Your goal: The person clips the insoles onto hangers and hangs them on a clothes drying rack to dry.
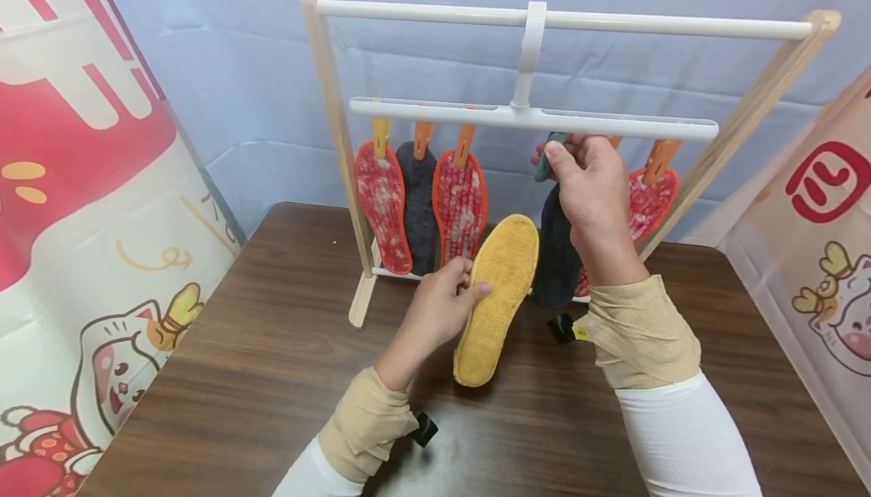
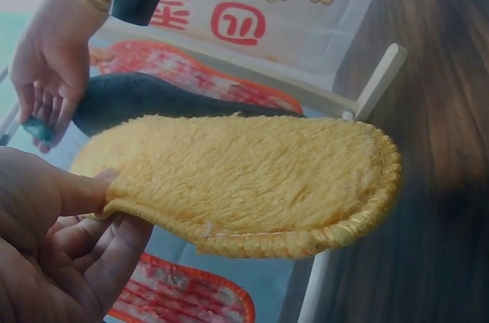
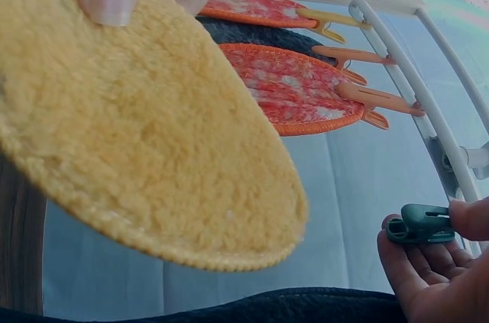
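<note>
My left hand (image 1: 442, 304) pinches the long edge of a fuzzy yellow insole (image 1: 500, 293), thumb on its face and fingers behind. The insole is tilted, its upper end leaning right, in front of the rack. My right hand (image 1: 599, 187) grips a green clothespin (image 3: 424, 224) between thumb and fingers, just under the white hanger bar (image 1: 442, 113). In the right wrist view no insole sits in that clothespin, and the yellow insole is apart from it. A dark grey insole (image 1: 558, 255) hangs beside my right hand, its top hidden behind the hand.
Left on the hanger, two red-patterned insoles (image 1: 383, 209) (image 1: 460, 209) and a dark one (image 1: 418, 202) hang from yellow and orange clothespins. Another red insole (image 1: 653, 198) hangs at the right. The wood-and-white rack (image 1: 340, 141) stands on a brown table (image 1: 272, 376).
</note>
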Motion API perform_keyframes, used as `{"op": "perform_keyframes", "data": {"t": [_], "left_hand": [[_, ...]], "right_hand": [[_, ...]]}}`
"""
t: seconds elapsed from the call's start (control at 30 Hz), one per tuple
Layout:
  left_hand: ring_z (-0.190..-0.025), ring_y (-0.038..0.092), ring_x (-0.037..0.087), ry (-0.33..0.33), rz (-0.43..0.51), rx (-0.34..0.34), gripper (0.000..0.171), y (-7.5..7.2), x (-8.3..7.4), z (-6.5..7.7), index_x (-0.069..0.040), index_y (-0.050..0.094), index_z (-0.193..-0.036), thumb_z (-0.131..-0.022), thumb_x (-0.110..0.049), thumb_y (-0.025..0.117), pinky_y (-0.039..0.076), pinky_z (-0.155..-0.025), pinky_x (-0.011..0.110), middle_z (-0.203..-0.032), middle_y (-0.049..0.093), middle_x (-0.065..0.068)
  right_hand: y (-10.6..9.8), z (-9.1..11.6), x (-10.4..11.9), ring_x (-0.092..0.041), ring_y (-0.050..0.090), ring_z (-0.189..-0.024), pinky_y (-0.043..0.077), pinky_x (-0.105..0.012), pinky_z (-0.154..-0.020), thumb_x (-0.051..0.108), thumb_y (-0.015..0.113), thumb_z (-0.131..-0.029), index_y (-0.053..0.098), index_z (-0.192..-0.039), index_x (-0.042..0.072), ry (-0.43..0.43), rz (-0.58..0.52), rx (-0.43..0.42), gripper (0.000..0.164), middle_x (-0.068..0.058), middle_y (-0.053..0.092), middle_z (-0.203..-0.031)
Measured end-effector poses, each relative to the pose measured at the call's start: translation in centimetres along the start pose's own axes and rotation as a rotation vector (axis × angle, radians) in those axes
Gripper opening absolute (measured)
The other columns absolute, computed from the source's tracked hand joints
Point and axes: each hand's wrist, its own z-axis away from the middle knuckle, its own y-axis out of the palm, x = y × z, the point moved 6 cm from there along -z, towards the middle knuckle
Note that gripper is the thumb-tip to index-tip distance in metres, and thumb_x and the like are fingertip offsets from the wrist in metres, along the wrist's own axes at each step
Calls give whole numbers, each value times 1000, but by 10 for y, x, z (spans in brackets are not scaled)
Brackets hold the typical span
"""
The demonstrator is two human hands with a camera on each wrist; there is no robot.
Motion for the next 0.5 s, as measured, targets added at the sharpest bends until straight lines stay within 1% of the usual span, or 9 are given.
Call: {"op": "perform_keyframes", "data": {"t": [0.17,0.33,0.5], "left_hand": [[-67,54,9,21,-12,-8,29,-3,-3,-2,-15,58,-103,-85,-37,63,46,-62,29,-82,62,-5],[-65,53,9,23,-10,-11,26,-5,-3,-4,-16,57,-101,-85,-36,63,45,-61,28,-78,61,-7],[-66,54,9,21,-7,-12,26,-7,-5,-6,-16,58,-103,-86,-36,63,46,-62,29,-80,61,-6]], "right_hand": [[1,-1,-1,-18,62,-98,45,-34,-91,29,54,-90,53,-118,4,6,-11,4,37,-13,62,-109],[1,-1,-1,-18,62,-97,46,-34,-91,28,55,-90,53,-117,3,5,-27,4,37,-13,62,-108],[0,-1,-1,-20,62,-97,45,-34,-91,28,55,-90,53,-116,3,7,-30,4,37,-14,61,-108]]}}
